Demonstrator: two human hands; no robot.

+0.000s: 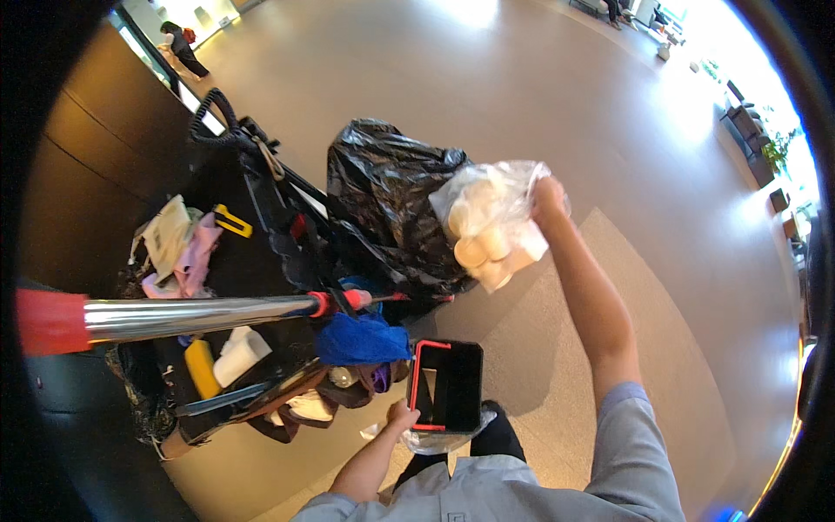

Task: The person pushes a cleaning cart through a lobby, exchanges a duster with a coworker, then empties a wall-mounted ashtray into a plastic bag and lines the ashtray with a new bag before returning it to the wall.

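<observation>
My right hand [548, 199] grips the gathered top of a clear plastic bag [489, 189] filled with pale cups [473, 251]. That bag hangs beside a large black bin bag [391, 196] on the cleaning cart. Low in the view, my left hand [403, 415] holds the rim of a black container [456, 385] with a red edging strip. Some clear plastic [437, 444] shows beneath the container. A blue cloth [362, 339] on the cart lies close to the container's upper left corner.
The cart at left carries a yellow tool [233, 220], pink cloth [196, 254], a white roll [241, 359] and a yellow item [203, 368]. A metal pole [202, 318] with red fittings crosses it. A curved wall [98, 137] stands beyond. A person [182, 49] is far off, upper left.
</observation>
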